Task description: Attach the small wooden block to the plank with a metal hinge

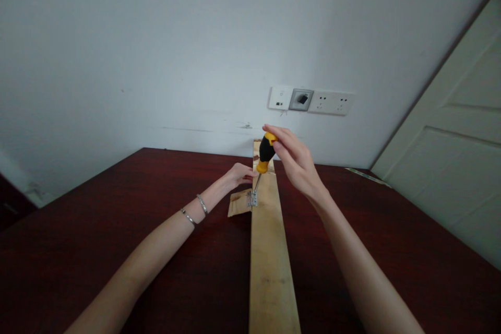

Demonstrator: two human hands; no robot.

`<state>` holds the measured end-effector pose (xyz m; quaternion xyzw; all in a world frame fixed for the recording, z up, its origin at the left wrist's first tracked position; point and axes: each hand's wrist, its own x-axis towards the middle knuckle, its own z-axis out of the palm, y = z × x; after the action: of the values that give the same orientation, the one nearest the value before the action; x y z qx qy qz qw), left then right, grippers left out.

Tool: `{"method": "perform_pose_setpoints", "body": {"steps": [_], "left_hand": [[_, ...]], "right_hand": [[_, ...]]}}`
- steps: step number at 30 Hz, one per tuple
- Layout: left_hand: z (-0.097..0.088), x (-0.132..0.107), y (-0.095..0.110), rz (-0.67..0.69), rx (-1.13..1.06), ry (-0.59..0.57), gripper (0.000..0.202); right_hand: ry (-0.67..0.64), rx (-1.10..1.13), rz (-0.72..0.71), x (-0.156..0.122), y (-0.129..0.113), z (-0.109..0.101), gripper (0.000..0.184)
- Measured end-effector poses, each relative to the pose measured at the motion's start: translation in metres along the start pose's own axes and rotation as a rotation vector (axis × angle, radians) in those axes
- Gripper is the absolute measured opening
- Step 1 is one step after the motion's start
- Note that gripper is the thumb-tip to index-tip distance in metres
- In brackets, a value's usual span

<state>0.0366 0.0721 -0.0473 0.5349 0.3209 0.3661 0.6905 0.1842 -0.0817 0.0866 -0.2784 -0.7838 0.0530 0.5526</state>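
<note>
A long pale wooden plank lies lengthwise on the dark red table. A small metal hinge sits at the plank's left edge, joined to a short wooden piece. My right hand grips the top of a black and yellow screwdriver, held nearly upright with its tip on the hinge. My left hand rests at the plank's left edge just beyond the hinge, fingers curled toward the screwdriver shaft; what they touch is hard to make out. Two thin bracelets circle my left wrist.
A white wall stands right behind the table, with a row of sockets above the plank's far end. A pale door is at the right. A thin strip lies at the table's far right edge.
</note>
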Motion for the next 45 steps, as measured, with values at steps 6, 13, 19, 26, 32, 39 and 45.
{"method": "perform_pose_setpoints", "body": {"steps": [6,13,19,26,32,39,45], "left_hand": [[0.002,-0.004,0.002,0.009,0.006,-0.014,0.022],[0.002,-0.001,0.001,-0.013,0.002,0.039,0.018],[0.002,0.0,0.0,-0.016,-0.004,0.018,0.018],[0.007,-0.007,0.007,-0.041,0.004,0.039,0.017],[0.013,-0.015,0.012,-0.038,-0.002,0.049,0.016],[0.013,-0.016,0.012,-0.014,-0.008,0.023,0.015],[0.011,-0.009,0.007,-0.054,0.005,0.064,0.016]], "right_hand": [[0.165,-0.005,0.047,0.0,-0.001,0.004,0.024],[0.118,0.087,0.043,-0.001,-0.001,0.005,0.02],[0.139,0.034,0.05,-0.001,0.003,0.004,0.02],[0.137,0.008,0.033,0.0,0.003,0.004,0.02],[0.034,0.044,0.027,0.001,0.0,0.0,0.027],[0.122,-0.072,0.025,0.0,0.003,0.002,0.027],[-0.015,-0.06,-0.06,0.001,0.0,-0.001,0.032]]}}
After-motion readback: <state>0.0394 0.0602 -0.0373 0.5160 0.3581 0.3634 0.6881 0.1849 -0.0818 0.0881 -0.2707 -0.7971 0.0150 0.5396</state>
